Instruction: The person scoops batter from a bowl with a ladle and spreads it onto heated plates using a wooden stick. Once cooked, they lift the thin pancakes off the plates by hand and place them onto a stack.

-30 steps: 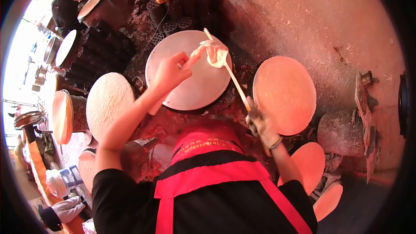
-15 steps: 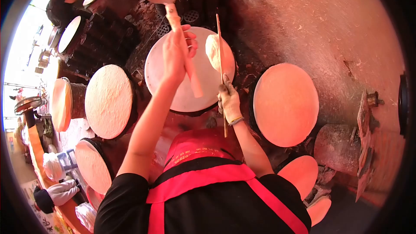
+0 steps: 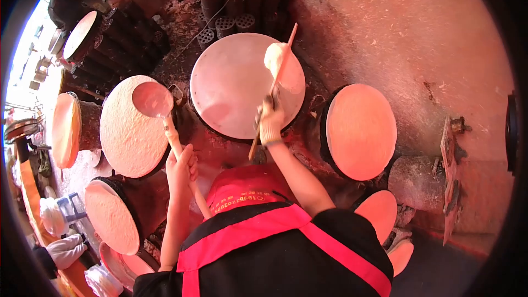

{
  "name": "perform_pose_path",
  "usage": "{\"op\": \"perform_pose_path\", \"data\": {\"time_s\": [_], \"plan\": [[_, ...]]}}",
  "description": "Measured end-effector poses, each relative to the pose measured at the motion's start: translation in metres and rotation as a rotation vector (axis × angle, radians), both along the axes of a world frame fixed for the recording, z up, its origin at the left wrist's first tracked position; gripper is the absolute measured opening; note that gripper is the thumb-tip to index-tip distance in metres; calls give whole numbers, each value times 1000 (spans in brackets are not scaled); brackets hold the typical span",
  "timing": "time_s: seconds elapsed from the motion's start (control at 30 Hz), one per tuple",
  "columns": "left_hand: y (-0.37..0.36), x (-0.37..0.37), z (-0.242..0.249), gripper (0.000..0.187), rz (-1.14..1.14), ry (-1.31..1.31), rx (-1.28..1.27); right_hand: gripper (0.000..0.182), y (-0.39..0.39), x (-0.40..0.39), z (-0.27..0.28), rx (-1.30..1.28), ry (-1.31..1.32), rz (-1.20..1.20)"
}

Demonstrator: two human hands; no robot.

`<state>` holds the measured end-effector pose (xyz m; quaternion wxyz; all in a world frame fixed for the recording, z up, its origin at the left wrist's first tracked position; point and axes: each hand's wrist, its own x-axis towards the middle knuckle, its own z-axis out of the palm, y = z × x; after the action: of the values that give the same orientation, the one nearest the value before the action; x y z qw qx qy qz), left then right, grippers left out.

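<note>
My left hand [image 3: 182, 171] grips the long wooden handle of a ladle [image 3: 152, 99], whose bowl hangs over the left griddle that carries a cooked crepe [image 3: 129, 126]. My right hand [image 3: 270, 119] holds a thin wooden spreading stick [image 3: 278, 74]. The stick's far end rests in a blob of pale batter [image 3: 282, 66] on the upper right part of the round grey griddle [image 3: 231, 88] in front of me.
Several round griddles ring me: one to the right [image 3: 360, 131], smaller ones lower right [image 3: 382, 209] and lower left [image 3: 111, 215]. Stacked honeycomb coal briquettes [image 3: 236, 0] stand beyond the middle griddle. Another person [image 3: 66, 5] works at the top left. A dusty floor lies at the right.
My left hand has swung the ladle from above the middle griddle down to the left griddle. My right hand has shifted the stick into the batter blob.
</note>
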<state>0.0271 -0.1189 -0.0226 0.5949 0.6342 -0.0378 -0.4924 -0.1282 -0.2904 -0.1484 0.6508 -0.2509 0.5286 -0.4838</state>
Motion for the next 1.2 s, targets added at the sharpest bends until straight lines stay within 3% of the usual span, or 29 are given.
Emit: {"op": "perform_pose_path", "data": {"time_s": [0.07,0.13,0.23,0.3,0.37,0.4,0.47,0.53,0.7,0.87,0.93,1.0,1.03,1.2], "plan": [[22,14,-15,14,8,-37,-5,36,-36,19,-35,-32,-61,25],[37,21,-21,12,21,-61,13,36,-39,24,19,-6,8,85],[57,34,-30,12,-2,-24,12,26,-40,-14,12,159,-4,286],[67,41,-31,12,-34,-3,34,25,-6,-41,15,64,25,183],[78,47,-32,12,-73,24,77,41,40,-60,14,22,-40,10],[82,49,-33,12,-63,35,78,47,50,-86,-35,149,-567,-17],[89,51,-35,12,-39,54,84,47,64,-64,-15,53,98,4],[93,50,-35,10,-33,67,78,44,61,-41,19,70,44,104],[97,35,-51,8,4,2,54,43,7,-12,25,75,123,349],[97,1,-73,8,66,-5,111,38,-9,-54,58,86,131,718],[89,-17,-69,8,111,22,154,38,-19,-84,35,44,204,623],[85,-33,-68,8,118,3,158,38,-42,-111,-25,28,113,338],[83,-41,-68,9,124,-15,170,38,-47,-108,0,103,279,358],[68,-80,-70,15,204,-97,198,44,-67,-90,41,86,214,848]]}}
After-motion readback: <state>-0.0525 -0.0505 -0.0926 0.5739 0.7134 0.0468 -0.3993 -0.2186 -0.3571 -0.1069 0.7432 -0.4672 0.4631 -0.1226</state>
